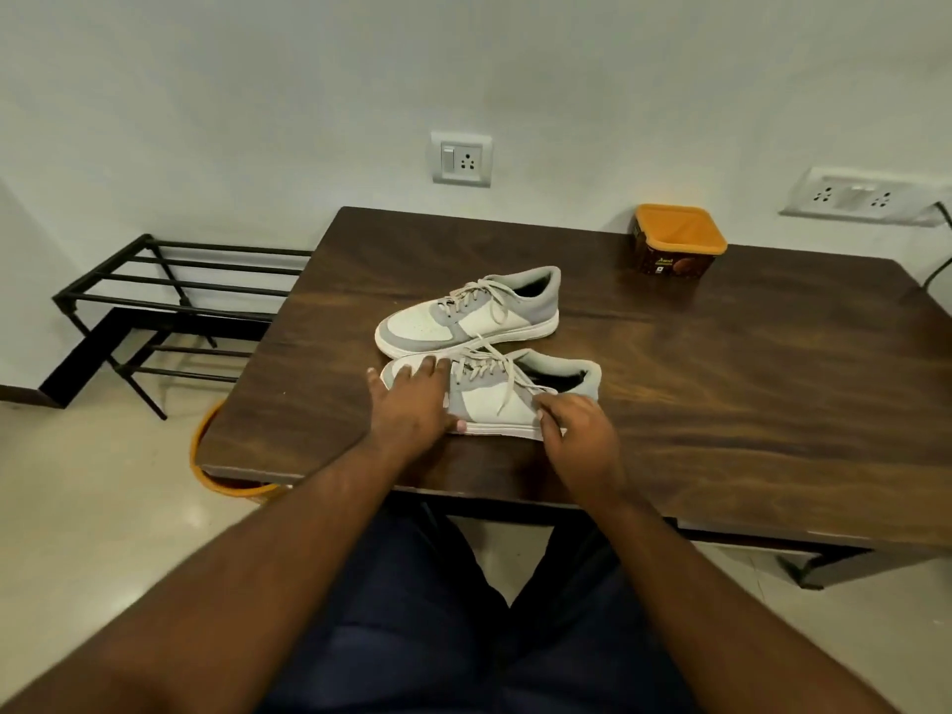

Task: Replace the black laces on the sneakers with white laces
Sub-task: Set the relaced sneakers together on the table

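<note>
From the head view, we see two sneakers lying side by side on the brown table [721, 378]. The near sneaker [494, 399] lies long-ways from left to right, toe to the left and heel to the right. The far sneaker [469, 311] sits just behind the near sneaker and points the same way.

Our left hand [412, 404] rests flat on the toe of the near sneaker, fingers straight and spread, holding nothing. Our right hand [577, 430] sits at the near side of that sneaker, toward the heel. Its fingers are curled, and they seem to pinch the end of a lace [510, 383], but we cannot tell for sure.

The laces look pale, not black. We think the right hand is nearer to the knot.

An orange tub [677, 244] stands far behind the near sneaker.
</note>
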A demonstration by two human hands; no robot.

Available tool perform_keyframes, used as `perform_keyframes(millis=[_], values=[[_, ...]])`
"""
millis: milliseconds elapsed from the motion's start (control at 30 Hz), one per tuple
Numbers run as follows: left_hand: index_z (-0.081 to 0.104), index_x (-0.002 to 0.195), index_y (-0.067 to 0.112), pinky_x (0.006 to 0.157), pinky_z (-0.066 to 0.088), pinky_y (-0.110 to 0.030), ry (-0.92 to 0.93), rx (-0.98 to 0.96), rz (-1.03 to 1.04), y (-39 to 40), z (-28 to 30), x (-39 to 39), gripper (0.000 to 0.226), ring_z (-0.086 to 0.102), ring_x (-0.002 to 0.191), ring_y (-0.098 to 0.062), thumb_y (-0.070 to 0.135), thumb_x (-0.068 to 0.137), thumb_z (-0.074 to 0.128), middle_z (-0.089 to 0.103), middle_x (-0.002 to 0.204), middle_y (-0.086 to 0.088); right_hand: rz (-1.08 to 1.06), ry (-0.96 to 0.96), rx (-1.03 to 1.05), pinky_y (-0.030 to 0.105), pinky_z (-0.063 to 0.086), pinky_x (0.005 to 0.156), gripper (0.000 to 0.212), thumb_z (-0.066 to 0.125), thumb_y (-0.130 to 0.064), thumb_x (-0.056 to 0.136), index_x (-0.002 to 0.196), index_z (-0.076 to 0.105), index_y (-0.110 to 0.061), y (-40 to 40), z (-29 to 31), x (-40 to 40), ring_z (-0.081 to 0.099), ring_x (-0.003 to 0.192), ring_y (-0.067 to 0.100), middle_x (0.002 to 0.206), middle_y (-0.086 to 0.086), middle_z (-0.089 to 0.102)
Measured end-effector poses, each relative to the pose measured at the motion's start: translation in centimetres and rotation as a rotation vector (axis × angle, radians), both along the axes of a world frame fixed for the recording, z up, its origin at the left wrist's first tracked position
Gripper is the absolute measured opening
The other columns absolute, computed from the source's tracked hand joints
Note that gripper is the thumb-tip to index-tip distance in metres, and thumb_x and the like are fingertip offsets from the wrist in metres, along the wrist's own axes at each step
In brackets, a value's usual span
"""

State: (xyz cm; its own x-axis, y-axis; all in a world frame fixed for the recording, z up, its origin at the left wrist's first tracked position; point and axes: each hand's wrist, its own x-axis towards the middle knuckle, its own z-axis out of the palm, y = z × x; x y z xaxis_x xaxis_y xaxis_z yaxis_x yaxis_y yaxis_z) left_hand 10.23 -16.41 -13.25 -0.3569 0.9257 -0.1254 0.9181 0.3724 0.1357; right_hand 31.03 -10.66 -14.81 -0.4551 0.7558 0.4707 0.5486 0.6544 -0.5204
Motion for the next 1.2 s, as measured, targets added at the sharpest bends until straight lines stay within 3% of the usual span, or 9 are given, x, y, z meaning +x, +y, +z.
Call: perform_keyframes(millis=[167, 233, 400, 533, 667, 800, 867, 967, 1200], values=[[0.030, 0.149, 0.027, 0.116, 0.002, -0.060, 0.142, 0.099, -0.002, 1.3, -1.1, -3.1, 0.068, 0.038, 0.138, -0.023, 0.041, 0.091, 0.061, 0.036, 0.155, 0.004, 0.175, -0.079, -0.060, 0.019, 0.040, 0.080, 0.019, 0.060, -0.009, 0.082, 0.094, 0.075, -0.007, 3.1, 1.6, 0.2, 0.064, 0.084, 0.019, 0.090, 0.004, 0.074], [0.039, 0.144, 0.024, 0.115, 0.016, -0.055, 0.205, 0.157, 0.108, 2.2, -0.4, -4.4, 0.051, 0.044, 0.132, -0.027, 0.033, 0.095, 0.054, 0.042, 0.151, -0.001, 0.210, -0.068, -0.045, 0.016, 0.038, 0.076, 0.018, 0.061, -0.008, 0.079, 0.091, 0.075, -0.006, 4.3, 2.5, 0.1, 0.062, 0.081, 0.016, 0.086, 0.006, 0.073], [0.059, 0.122, 0.008, 0.094, 0.044, -0.041, -0.367, 0.304, 0.393, 5.1, 0.8, -2.4, 0.033, 0.055, 0.116, -0.038, 0.029, 0.099, 0.045, 0.060, 0.128, -0.017, 0.123, -0.159, -0.079, 0.031, 0.046, 0.093, 0.029, 0.058, -0.013, 0.085, 0.110, 0.071, -0.007, 9.8, 3.7, -1.0, 0.062, 0.106, 0.027, 0.112, 0.010, 0.069], [0.058, 0.123, 0.002, 0.099, 0.041, -0.040, -0.542, 0.278, 0.390, 6.4, -0.2, -1.9, 0.038, 0.051, 0.122, -0.040, 0.029, 0.104, 0.038, 0.053, 0.133, -0.021, 0.146, -0.585, -0.088, 0.043, 0.020, 0.119, 0.062, 0.056, -0.012, 0.091, 0.149, 0.035, -0.014, 13.8, 5.1, -3.3, 0.023, 0.145, 0.030, 0.156, 0.009, 0.032], [0.044, 0.143, 0.005, 0.108, 0.029, -0.028, -0.679, 0.291, 0.331, 7.3, 0.3, -4.3, 0.044, 0.038, 0.138, -0.032, 0.008, 0.099, 0.041, 0.038, 0.152, -0.015, 0.108, -0.966, -0.114, 0.056, 0.002, 0.117, 0.072, 0.048, -0.027, 0.096, 0.155, 0.007, -0.021, 14.6, 6.0, -5.7, -0.001, 0.149, 0.033, 0.162, 0.004, 0.011], [0.070, 0.109, 0.009, 0.092, 0.049, -0.037, -0.453, 0.610, 0.142, 6.7, 3.4, -1.8, 0.033, 0.063, 0.107, -0.030, 0.016, 0.086, 0.047, 0.069, 0.114, -0.013, 0.102, -0.980, -0.023, 0.058, 0.021, 0.111, 0.042, 0.047, -0.025, 0.095, 0.136, 0.043, -0.021, 12.9, 7.1, -6.9, 0.035, 0.135, 0.033, 0.140, 0.012, 0.043], [0.068, 0.083, 0.014, 0.071, 0.048, -0.036, -0.291, 0.452, -0.018, 6.3, 4.3, 0.8, 0.036, 0.065, 0.084, -0.028, 0.043, 0.087, 0.048, 0.071, 0.087, -0.008, 0.203, -0.846, -0.069, 0.049, 0.038, 0.099, 0.025, 0.049, -0.026, 0.094, 0.118, 0.055, -0.020, 11.6, 7.0, -6.4, 0.051, 0.117, 0.029, 0.121, 0.008, 0.055], [0.068, 0.095, 0.013, 0.082, 0.045, -0.037, 0.032, 0.088, -0.058, 6.0, 5.1, 2.8, 0.044, 0.061, 0.099, -0.029, 0.053, 0.091, 0.052, 0.069, 0.099, -0.011, 0.307, -0.689, -0.242, 0.034, 0.046, 0.076, 0.021, 0.058, -0.009, 0.082, 0.103, 0.064, -0.008, 9.9, 6.5, -5.1, 0.061, 0.100, 0.031, 0.100, 0.009, 0.064], [0.062, 0.118, 0.016, 0.105, 0.033, -0.041, 0.301, -0.285, -0.186, 3.9, 6.8, 2.2, 0.038, 0.055, 0.119, -0.028, 0.042, 0.090, 0.057, 0.064, 0.124, -0.006, 0.254, -0.904, -0.303, 0.033, 0.045, 0.074, 0.014, 0.067, -0.008, 0.083, 0.092, 0.057, -0.009, 7.6, 7.5, -5.1, 0.062, 0.102, 0.030, 0.097, 0.013, 0.061]])
